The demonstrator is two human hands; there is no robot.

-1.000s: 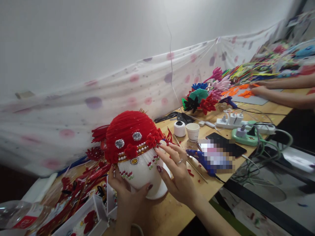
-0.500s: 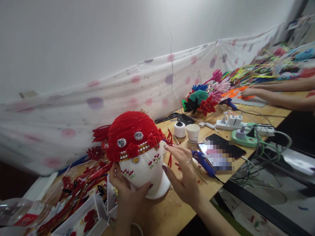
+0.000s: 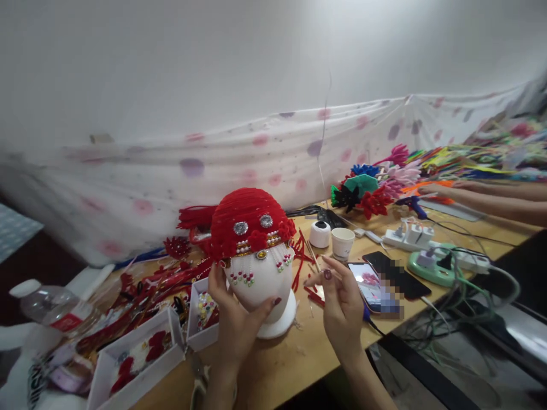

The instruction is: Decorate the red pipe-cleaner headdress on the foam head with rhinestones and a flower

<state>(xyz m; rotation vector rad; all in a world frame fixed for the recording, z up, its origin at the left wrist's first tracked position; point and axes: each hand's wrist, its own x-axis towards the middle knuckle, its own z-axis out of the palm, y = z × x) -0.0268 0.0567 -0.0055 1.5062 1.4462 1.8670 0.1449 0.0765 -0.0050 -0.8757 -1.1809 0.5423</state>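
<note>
A white foam head stands upright on the wooden table, wearing a red headpiece with silver gems, red flowers and hanging bead fringes. My left hand grips the foam head's lower left side, thumb across its front. To the right of the head, my right hand is raised off it, thumb and fingertips brought together. Whatever lies between those fingertips is too small to make out. The blue glue gun is mostly hidden behind that hand.
White boxes of beads and a plastic bottle are at left. Right of the head are a paper cup, phones and power strips. Another person's arms reach in near colourful flowers.
My right hand has drawn away from the headpiece's right side, and its fingers have closed together. The foam head has turned slightly in my left hand. The camera view has shifted.
</note>
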